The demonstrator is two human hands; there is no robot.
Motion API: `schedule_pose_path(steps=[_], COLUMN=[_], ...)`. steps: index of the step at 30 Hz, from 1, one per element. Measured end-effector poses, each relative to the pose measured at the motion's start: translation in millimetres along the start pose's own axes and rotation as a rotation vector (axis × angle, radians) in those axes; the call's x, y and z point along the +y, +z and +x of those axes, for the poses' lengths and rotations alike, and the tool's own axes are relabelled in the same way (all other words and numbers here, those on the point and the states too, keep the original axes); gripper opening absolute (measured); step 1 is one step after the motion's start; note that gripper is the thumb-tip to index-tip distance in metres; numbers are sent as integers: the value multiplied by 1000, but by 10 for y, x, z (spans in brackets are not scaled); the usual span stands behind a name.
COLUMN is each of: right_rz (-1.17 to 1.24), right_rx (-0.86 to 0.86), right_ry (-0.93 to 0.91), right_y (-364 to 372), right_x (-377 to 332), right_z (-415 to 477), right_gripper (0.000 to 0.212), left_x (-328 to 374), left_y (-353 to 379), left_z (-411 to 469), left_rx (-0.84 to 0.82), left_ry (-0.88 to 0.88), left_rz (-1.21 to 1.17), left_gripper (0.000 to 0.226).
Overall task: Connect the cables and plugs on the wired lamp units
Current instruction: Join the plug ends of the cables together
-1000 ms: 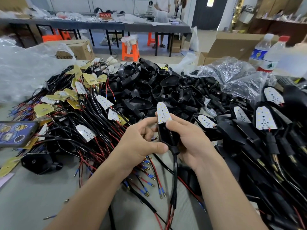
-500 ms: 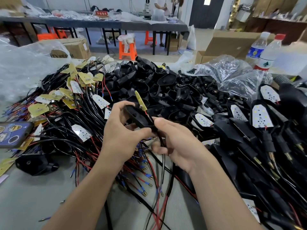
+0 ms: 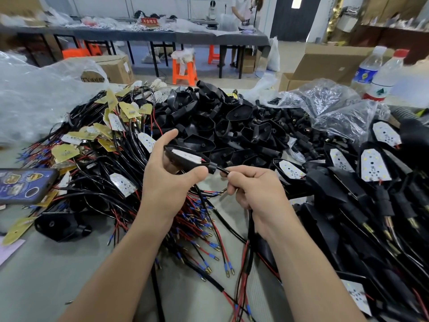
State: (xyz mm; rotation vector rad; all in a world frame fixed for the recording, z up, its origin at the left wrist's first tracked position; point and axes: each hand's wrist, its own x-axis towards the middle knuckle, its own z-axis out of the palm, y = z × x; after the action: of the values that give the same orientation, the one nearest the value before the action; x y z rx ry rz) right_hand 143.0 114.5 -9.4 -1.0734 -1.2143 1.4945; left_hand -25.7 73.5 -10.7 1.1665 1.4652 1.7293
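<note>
Holding the lamp unit (image 3: 185,156) just above the middle of the table (image 3: 46,280), your left hand (image 3: 167,182) pinches its black housing, thumb underneath and index finger reaching over the top. The white LED board faces up. Your other left fingers are hidden behind the housing.

The unit's stem points right, toward your right hand (image 3: 255,191), which is curled tight round the black cable (image 3: 221,169) coming out of that stem. The two hands are near each other but apart. The cable vanishes inside the fist and reappears below the wrist, hanging down beside red wires. Whether a plug sits inside the fist cannot be told.

Under both hands lies a tangle of loose leads (image 3: 197,228) with blue-sleeved metal tips. To your left the wired boards (image 3: 111,126) are heaped so thickly that single cables cannot be traced. Beyond the hands sits the pile of empty housings (image 3: 220,126). On the right are the assembled units (image 3: 371,163), boards up — that heap is cut off by the frame's edge.

A phone (image 3: 25,184) is cropped at the left edge, with a single loose housing (image 3: 60,226) near it. Crumpled plastic bags (image 3: 336,105) half cover small black parts, and two water bottles (image 3: 371,70) stand behind them. The far bench (image 3: 139,36) is too blurred to read.
</note>
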Motion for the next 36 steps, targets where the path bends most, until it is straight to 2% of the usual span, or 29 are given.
schedule_pose_path(steps=[4,7,8,10,13,17,21,23,27,29,33,36], right_rz=[18,4,3,-14,-75,-64,-164,-280,-779,-1019,-1364,-1418], right_rx=[24,32,25,14,6,-21,-184,-194,-20,39,172,248], right_ry=[-55,-106,-115,-123,-131,-129,-189,-262,-529,-667,-805,-851], right_y=[6,4,5,11,35,40,61,118,249,344,441,422], right_x=[-6,-11,-8,0,13,-42,-329,-567,-1065,-1234,-1241,-1079], right_z=[-9,-14,-13,-11,-24,-40,-67,-48,78,134,279,324], right_gripper=[19,21,22,22,14,6,7,9,8,14,28,36], left_x=[51,101,104,103,107,136,186,179,140,129,115,149], left_y=[-28,-18,-14,-16,-21,-73,-174,-231,-307,-299,-252,-208], left_z=[1,-9,-10,3,23,54,111,156,215,203,148,82], left_rx=[-13,-27,-28,-5,31,22,41,68,106,83,14,-165], left_ry=[-13,-77,-90,-118,-150,-212,-340,-358,-307,-272,-217,-164], left_rz=[-55,-146,-159,-159,-178,-278,-501,-597,-666,-644,-470,-220], left_gripper=[56,17,18,36,47,38,33,34,36,36,40,54])
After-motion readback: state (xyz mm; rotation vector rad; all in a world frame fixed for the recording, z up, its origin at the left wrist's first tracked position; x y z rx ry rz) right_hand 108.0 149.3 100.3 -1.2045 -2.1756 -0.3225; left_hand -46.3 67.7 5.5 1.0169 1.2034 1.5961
